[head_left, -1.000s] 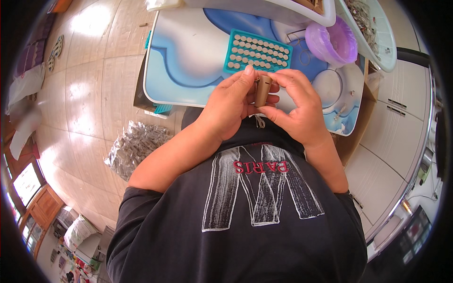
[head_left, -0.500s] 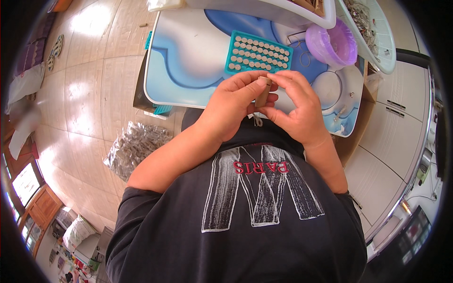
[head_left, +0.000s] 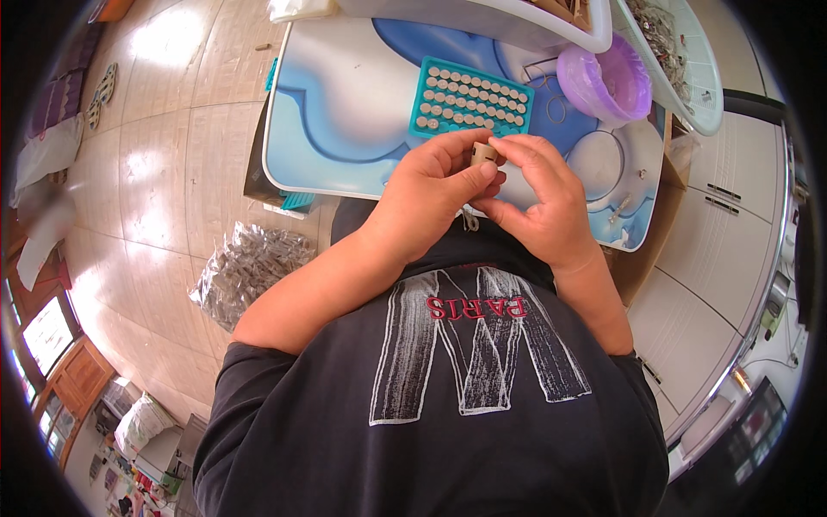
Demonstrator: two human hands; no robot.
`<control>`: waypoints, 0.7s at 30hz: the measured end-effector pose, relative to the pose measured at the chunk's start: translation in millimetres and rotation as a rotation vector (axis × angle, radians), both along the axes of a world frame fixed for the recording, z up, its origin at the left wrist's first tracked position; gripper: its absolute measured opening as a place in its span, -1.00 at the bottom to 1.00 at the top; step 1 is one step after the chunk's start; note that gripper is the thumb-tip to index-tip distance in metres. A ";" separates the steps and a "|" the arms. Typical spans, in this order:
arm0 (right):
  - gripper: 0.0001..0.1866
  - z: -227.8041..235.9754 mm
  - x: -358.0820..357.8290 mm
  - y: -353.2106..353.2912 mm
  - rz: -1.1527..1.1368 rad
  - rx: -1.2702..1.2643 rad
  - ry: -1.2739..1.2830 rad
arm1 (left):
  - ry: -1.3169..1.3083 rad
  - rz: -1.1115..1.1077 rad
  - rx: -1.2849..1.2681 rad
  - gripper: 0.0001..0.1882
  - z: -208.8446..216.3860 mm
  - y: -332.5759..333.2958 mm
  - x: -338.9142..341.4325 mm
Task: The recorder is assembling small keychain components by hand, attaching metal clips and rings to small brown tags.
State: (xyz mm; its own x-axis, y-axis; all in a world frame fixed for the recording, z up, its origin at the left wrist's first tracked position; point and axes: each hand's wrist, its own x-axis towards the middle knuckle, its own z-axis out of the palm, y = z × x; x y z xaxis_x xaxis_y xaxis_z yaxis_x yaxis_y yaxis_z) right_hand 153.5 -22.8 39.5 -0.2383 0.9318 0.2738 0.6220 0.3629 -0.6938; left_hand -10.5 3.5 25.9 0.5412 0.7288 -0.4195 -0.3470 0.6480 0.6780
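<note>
Above my lap, at the table's near edge, my left hand (head_left: 422,189) is closed round a small tan cylinder (head_left: 483,154) with dark marks near its upper end. The thumb lies across its side, and the fingers hide its lower part. From the other side my right hand (head_left: 556,198) curves in, index fingertip at the cylinder's top and thumb near its lower end. Just beyond both hands sits a teal tray (head_left: 417,110) with rows of similar round-topped pieces standing upright. Some slots along the tray's near right side hold no piece.
The blue-and-white table (head_left: 336,129) carries a purple lined basket (head_left: 633,82) at right and a wire loop. A white bin (head_left: 517,26) and a pale green basket (head_left: 711,95) stand at the back. A bag of silvery pieces (head_left: 250,267) lies on the floor, left; white cabinets (head_left: 724,164) stand right.
The cylinder has turned in my fingers, and its marked upper end now shows more. My left thumb has slid lower along it. The tray has stayed in place.
</note>
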 end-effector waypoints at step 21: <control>-0.73 -10.3 5.9 -10.7 -0.123 -0.389 0.971 | 0.423 -0.004 0.596 -0.77 4.2 -9.2 -1.8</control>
